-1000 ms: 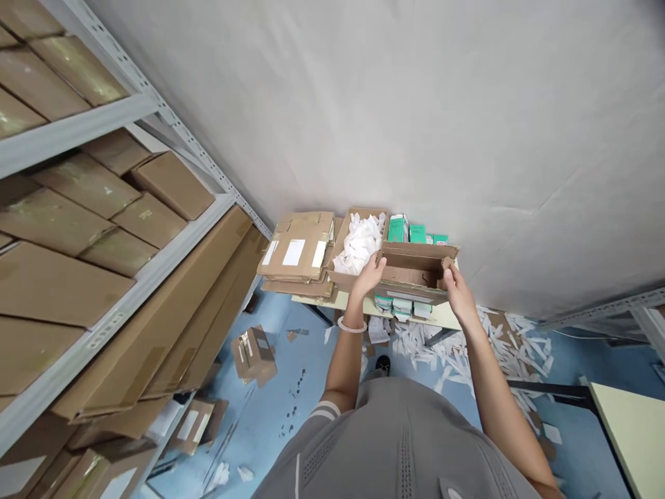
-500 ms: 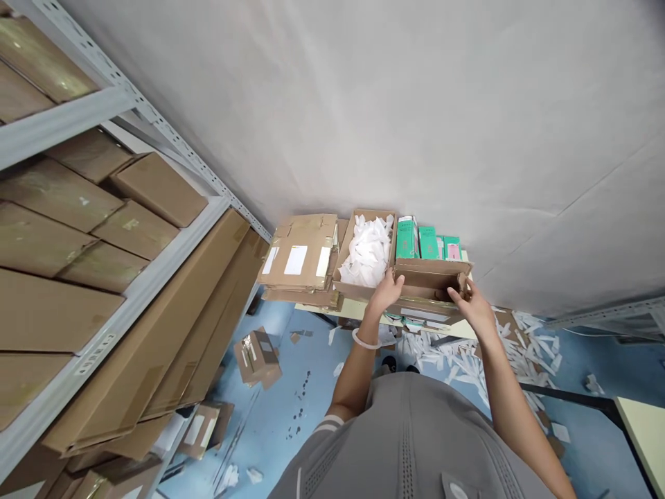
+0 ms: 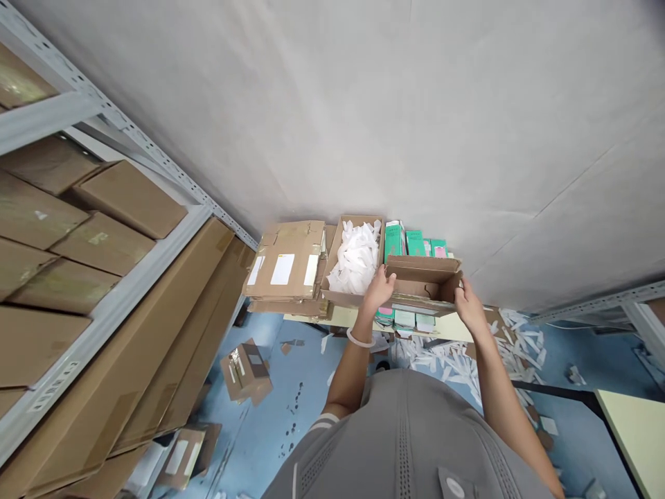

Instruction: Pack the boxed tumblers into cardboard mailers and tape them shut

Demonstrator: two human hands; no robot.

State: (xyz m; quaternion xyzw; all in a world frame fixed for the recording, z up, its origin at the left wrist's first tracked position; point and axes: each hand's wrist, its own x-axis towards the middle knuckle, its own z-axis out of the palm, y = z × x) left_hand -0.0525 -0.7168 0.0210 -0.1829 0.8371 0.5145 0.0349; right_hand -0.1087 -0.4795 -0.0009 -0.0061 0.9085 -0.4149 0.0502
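Between my two hands is an open cardboard box (image 3: 415,270), tilted so its inside shows; no contents can be made out in it. My left hand (image 3: 379,287) grips its left end and wears a white band at the wrist. Around its right end my right hand (image 3: 468,305) is closed. Green boxes (image 3: 414,242) stand behind it against the wall, and more green and white boxes (image 3: 405,320) show below its near edge. Left of it sits a carton (image 3: 332,280) filled with crumpled white paper (image 3: 357,258).
Flattened cardboard (image 3: 285,267) with white labels is stacked at the table's left. Metal shelving (image 3: 117,291) full of cartons rises on the left. White scraps (image 3: 447,360) litter the blue floor, where a carton (image 3: 246,372) lies. A pale table (image 3: 631,430) stands at lower right.
The right hand has closed around the box's end. The box has lifted and tilted, uncovering green and white boxes at its near side. The view has shifted slightly.
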